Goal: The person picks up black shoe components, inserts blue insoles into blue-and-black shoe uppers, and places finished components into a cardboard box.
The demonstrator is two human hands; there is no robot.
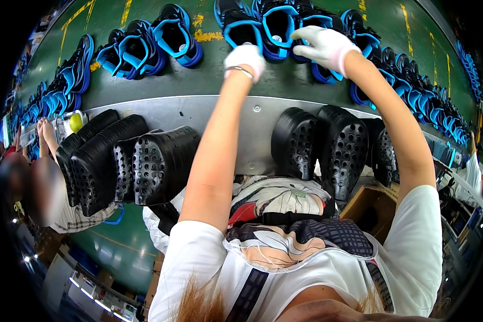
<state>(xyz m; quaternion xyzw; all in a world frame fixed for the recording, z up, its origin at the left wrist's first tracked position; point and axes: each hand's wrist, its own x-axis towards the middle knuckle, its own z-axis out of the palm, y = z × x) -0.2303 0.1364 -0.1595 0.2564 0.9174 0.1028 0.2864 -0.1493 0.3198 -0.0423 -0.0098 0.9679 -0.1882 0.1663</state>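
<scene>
Gloved left hand (245, 58) fisted, right hand (323, 47) spread, touching shoes (263, 24)

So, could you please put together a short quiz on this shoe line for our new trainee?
1. True or false: both hands wear white gloves.
2. Which shoe is the left hand on? A) a black and blue shoe on the green belt B) a black sole on the grey shelf
3. Fill in: the right hand has its fingers spread over a black and ____ shoe.

Key: 1 true; 2 A; 3 blue.
</scene>
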